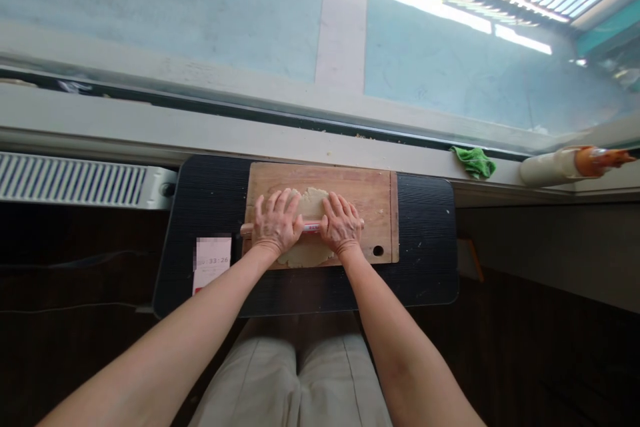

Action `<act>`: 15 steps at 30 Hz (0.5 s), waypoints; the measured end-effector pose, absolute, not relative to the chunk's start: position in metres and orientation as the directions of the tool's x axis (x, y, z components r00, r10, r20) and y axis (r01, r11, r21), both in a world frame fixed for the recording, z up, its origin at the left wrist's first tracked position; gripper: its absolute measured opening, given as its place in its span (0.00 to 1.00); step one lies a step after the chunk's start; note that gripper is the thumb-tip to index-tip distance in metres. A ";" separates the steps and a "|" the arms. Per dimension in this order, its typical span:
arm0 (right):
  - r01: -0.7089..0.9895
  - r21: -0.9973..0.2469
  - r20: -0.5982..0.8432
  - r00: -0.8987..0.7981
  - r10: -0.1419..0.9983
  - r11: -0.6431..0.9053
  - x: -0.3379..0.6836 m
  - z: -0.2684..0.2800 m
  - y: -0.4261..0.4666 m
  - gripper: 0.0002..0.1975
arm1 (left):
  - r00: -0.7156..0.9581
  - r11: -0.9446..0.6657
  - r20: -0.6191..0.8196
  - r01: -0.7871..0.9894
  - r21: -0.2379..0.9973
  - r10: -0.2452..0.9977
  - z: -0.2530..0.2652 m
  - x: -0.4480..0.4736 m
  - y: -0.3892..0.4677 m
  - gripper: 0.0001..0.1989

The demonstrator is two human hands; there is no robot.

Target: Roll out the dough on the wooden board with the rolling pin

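Observation:
A sheet of pale dough (306, 255) with ragged edges lies on a wooden cutting board (380, 200). Across the dough rests a rolling pin (312, 227), with a label showing at its middle. My left hand (276, 221) presses on the pin's left part, fingers bent over it and thumb toward the middle. On the right part, my right hand (342, 221) bears down in the same way, its fingers over the pin. Both palms hide much of the pin; its left end sticks out past my left hand.
The board sits on a black table (425, 240). A phone (213, 263) lies at the table's left. Beyond, a windowsill holds a green cloth (475, 161) and a white bottle (547, 167) lying on its side. A radiator (75, 180) stands left.

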State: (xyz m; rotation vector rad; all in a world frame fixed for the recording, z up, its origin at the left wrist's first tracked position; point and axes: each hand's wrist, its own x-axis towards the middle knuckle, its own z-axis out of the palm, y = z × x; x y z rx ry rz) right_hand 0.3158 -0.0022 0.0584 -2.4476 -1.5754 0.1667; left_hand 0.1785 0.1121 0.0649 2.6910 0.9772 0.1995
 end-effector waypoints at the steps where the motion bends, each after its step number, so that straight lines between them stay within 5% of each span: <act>1: 0.882 -0.251 0.028 0.418 0.908 -0.398 0.316 0.058 -0.002 0.23 | 0.763 -0.734 0.030 0.610 0.299 0.646 0.065 0.179 0.112 0.26; 15: 0.870 -0.252 0.031 0.445 0.895 -0.424 0.319 0.065 0.007 0.23 | 0.767 -0.745 0.045 0.606 0.281 0.640 0.064 0.185 0.120 0.25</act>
